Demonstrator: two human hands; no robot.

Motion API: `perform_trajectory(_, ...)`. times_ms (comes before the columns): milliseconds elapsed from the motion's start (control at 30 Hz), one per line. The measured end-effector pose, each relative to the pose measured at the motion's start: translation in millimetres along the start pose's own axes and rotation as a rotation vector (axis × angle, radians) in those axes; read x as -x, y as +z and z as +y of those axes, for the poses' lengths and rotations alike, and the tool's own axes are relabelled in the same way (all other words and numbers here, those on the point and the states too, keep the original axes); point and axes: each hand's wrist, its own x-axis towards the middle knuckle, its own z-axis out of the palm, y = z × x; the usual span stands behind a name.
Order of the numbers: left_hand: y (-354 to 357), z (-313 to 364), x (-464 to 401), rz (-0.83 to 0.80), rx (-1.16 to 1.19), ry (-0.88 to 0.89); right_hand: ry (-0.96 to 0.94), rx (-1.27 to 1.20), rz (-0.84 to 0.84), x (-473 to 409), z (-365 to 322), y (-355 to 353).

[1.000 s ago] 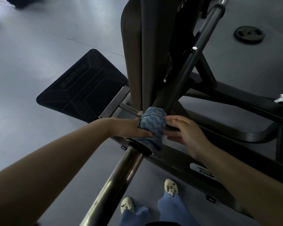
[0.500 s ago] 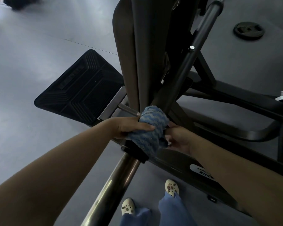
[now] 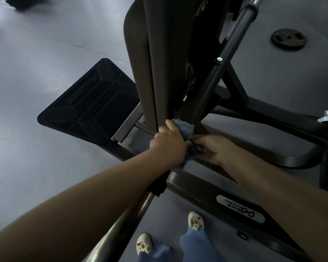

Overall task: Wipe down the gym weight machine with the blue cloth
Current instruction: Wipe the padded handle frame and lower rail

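Below the hands, shoes (image 3: 196, 221) stand on the floor (image 3: 36, 72). Left hand (image 3: 169, 144) clenches the cloth (image 3: 187, 129) against the machine (image 3: 155, 72) — right hand (image 3: 213, 148) pinches its lower edge. Farther off lies a footplate (image 3: 91, 104).

both hands (image 3: 169, 142) gripping blue cloth (image 3: 186, 129), machine frame (image 3: 201, 188)

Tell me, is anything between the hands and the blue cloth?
No. The left hand is wrapped around the blue cloth, pressing it onto the machine's bar, and the right hand pinches the cloth's lower end. Nothing visible sits between hands and cloth.
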Motion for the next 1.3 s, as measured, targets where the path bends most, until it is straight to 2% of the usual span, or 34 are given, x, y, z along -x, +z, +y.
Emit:
perform_trajectory(233,-19,16,-53,-0.08,0.386,-0.017,-0.145,0.081,0.116,-16,-53,-13)
perform_trajectory(300,-25,17,-60,-0.122,0.433,0.006,-0.197,0.084,0.161,-18,-66,-17)
perform_trajectory(400,-27,12,-62,-0.185,0.435,0.028,-0.328,0.261,0.214,-13,-67,-15)
perform_trajectory(633,-26,-8,-30,-0.285,0.287,0.082,-0.448,0.592,0.113,26,-16,9)
perform_trajectory(833,-19,-28,-5,-0.324,0.29,0.129,-0.503,0.73,0.15,62,14,29)
perform_trajectory(1067,-8,-64,24,-0.423,0.381,0.184,-0.483,0.67,0.178,88,69,59)
perform_trajectory(1200,-7,-78,39,-0.388,0.435,0.242,-0.498,0.653,0.212,102,94,73)
perform_trajectory(1300,-5,-91,57,-0.28,0.394,0.281,-0.502,0.581,0.22,114,108,79)
